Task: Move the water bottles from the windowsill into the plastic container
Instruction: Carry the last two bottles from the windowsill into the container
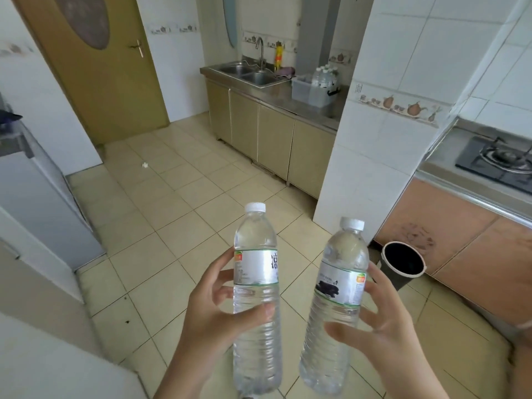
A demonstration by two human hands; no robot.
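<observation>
While you stand on the tiled floor (pixel 178 226) facing the sink surface (pixel 290 100), both hands are loaded. Your left hand (pixel 214 309) is wrapped around a clear water bottle (pixel 256 295), thumb across the front below the label, fingers curled behind it; that bottle is upright, white cap on. Your right hand (pixel 383 326) grips a second water bottle (pixel 335 306) the same way, thumb in front, fingers around the far side; this one tilts slightly toward the right at the top. The two bottles are near each other, not touching.

The plastic container (pixel 312 92) sits on the surface just right of the double sink (pixel 249 72), well apart from your hands. More capped bottles (pixel 325 76) stand upright at the container's far end; can't tell exactly how many.

A black bin (pixel 403 264) stands on the floor right of the right-hand bottle. A gas hob (pixel 499 161) is further right of the container, past the tiled pillar (pixel 371 133).
</observation>
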